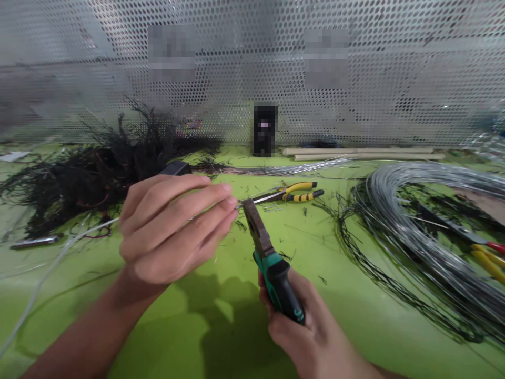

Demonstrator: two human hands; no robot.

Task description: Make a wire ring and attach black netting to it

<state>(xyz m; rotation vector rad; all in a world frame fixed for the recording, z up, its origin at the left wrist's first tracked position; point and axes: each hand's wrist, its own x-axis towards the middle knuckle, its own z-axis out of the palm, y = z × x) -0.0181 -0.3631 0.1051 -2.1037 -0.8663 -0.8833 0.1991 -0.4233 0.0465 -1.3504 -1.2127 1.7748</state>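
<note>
My left hand (173, 231) is held over the green table, fingers pinched together on a thin silver wire (59, 252) that trails off to the left and down. My right hand (303, 326) is closed round the green and black handles of a pair of pliers (262, 247). The rusty jaws of the pliers point up and meet the wire's end right at my left fingertips.
A heap of black wiry scraps (98, 168) lies at the left. A big coil of silver wire (426, 210) fills the right side. Yellow-handled pliers (295, 192) lie behind my hands, more yellow and red handles (489, 258) at the right edge. A perforated metal wall (252, 68) closes the back.
</note>
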